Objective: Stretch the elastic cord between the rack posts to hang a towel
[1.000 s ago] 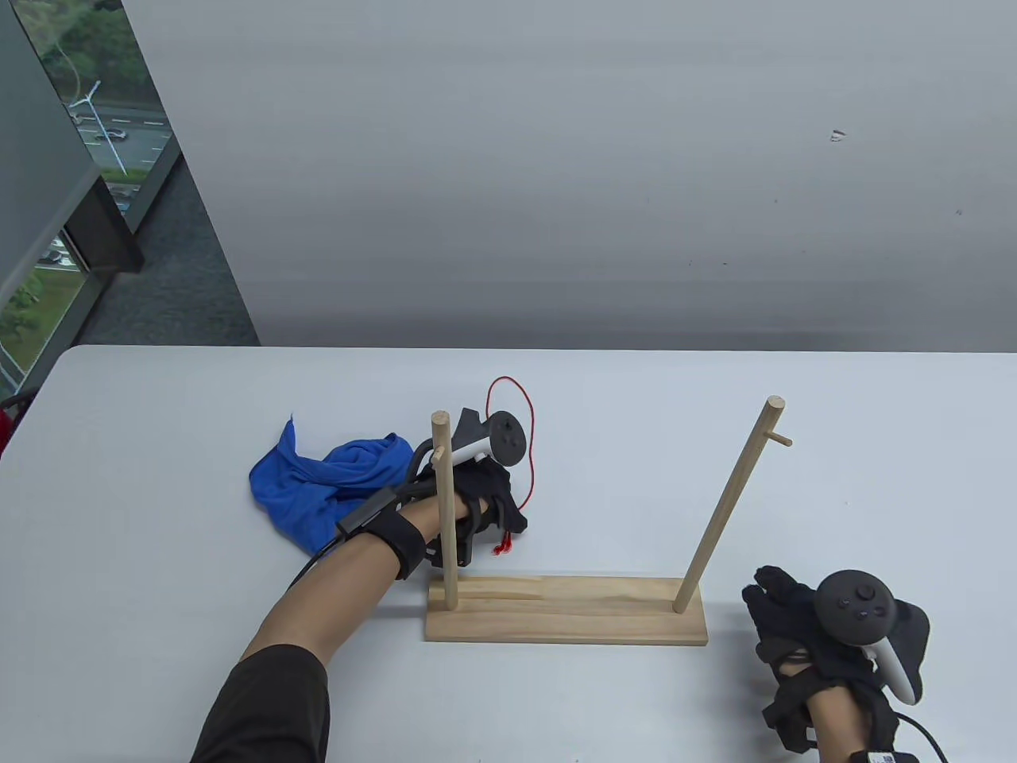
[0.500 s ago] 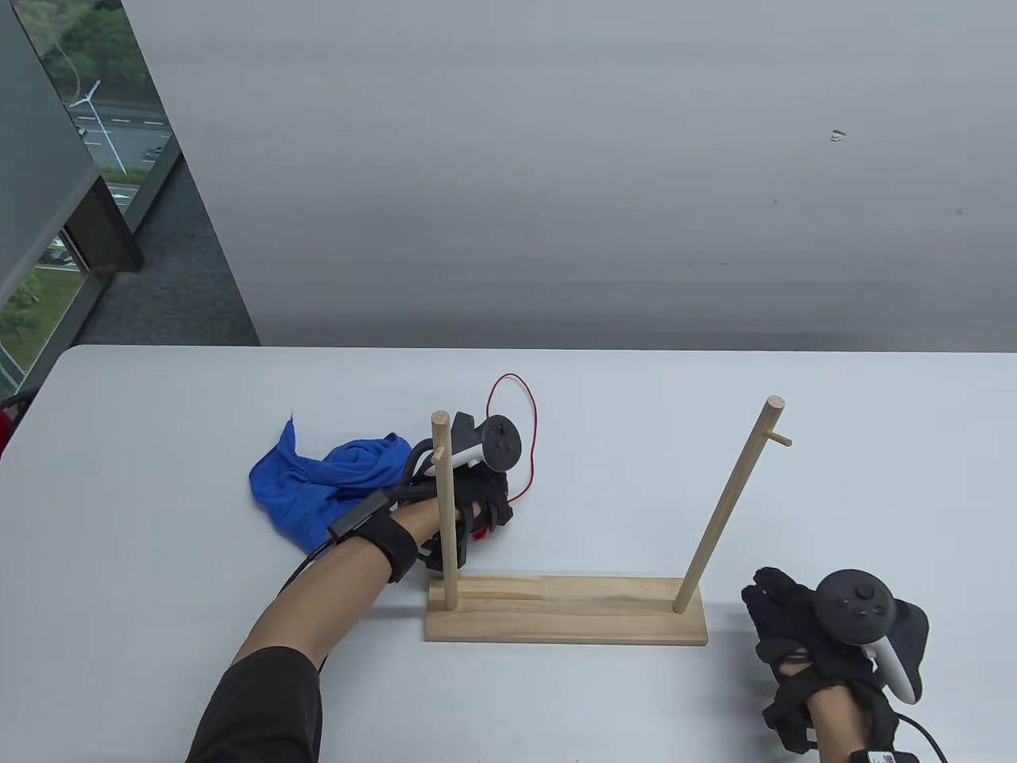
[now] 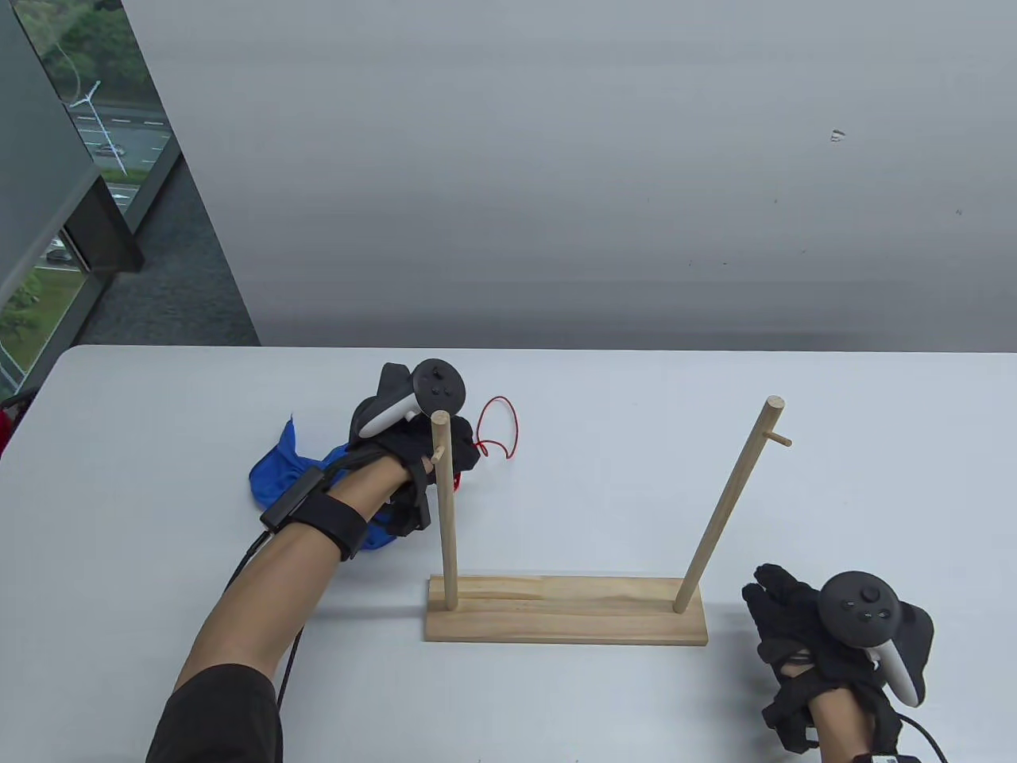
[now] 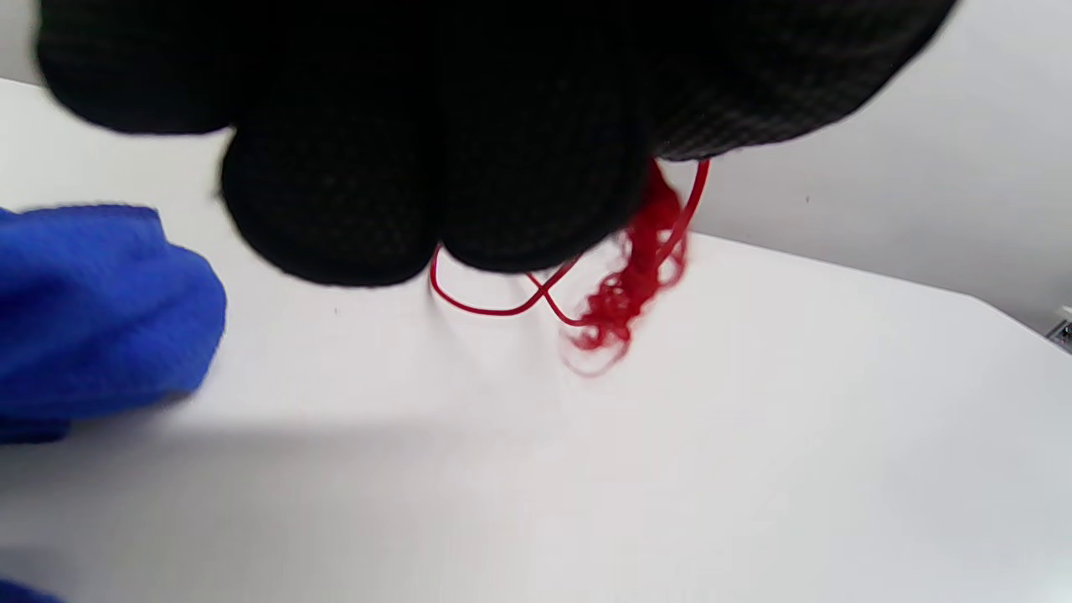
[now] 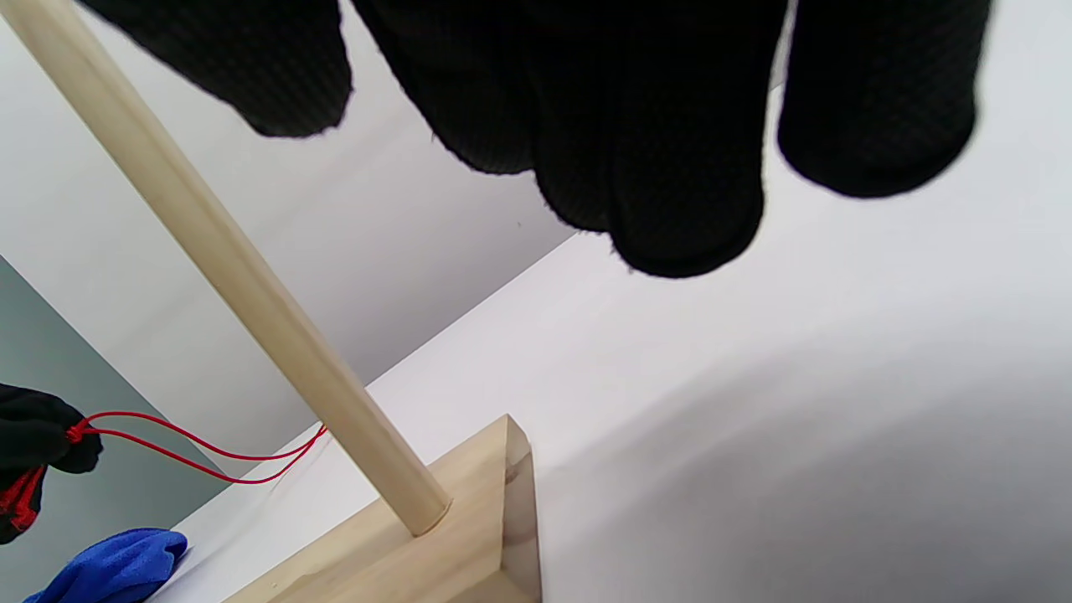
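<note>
A wooden rack (image 3: 566,610) stands on the white table with a left post (image 3: 445,509) and a right post (image 3: 727,509), each with a small peg near its top. My left hand (image 3: 433,445) is raised behind the left post's top and pinches a thin red elastic cord (image 3: 499,429). The cord's loop hangs to its right, and its frayed end dangles under the fingers in the left wrist view (image 4: 624,285). A crumpled blue towel (image 3: 274,477) lies under my left forearm. My right hand (image 3: 783,608) rests on the table right of the rack base, holding nothing.
The right wrist view shows the right post (image 5: 234,276) set in the base's corner (image 5: 494,511), with the cord (image 5: 201,452) and the towel (image 5: 109,565) beyond. A wall runs behind the table, and a window is at far left.
My left hand closed on the cord at the table, then lifted it up and back to the top of the left post. The loop rose with it. My right hand stayed put.
</note>
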Available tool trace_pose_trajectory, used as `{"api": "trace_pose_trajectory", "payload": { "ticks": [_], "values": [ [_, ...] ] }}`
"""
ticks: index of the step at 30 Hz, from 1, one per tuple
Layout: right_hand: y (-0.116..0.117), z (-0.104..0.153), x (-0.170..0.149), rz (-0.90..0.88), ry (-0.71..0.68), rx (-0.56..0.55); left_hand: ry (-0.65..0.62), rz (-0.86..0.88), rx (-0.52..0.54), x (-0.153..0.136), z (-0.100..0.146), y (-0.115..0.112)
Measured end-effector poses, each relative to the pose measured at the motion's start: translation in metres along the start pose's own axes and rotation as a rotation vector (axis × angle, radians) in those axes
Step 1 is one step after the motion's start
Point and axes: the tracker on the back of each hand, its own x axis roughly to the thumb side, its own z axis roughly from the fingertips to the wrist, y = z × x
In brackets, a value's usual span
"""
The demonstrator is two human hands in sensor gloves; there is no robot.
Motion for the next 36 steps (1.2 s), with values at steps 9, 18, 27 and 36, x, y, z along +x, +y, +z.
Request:
{"api": "trace_pose_trajectory", "payload": {
  "ticks": [9, 18, 27, 36],
  "values": [
    [0.0, 0.0, 0.0, -0.013, -0.017, -0.012, -0.023, 0.024, 0.073, -0.001, 0.038, 0.053],
    [0.002, 0.001, 0.0, -0.029, -0.024, -0.003, -0.044, 0.053, 0.11, -0.002, 0.078, 0.095],
    [0.003, 0.001, 0.0, -0.039, -0.022, 0.013, -0.115, 0.072, 0.201, 0.008, 0.121, 0.135],
    [0.004, 0.002, 0.001, -0.043, -0.022, 0.02, -0.177, 0.062, 0.285, 0.023, 0.152, 0.161]
  ]
}}
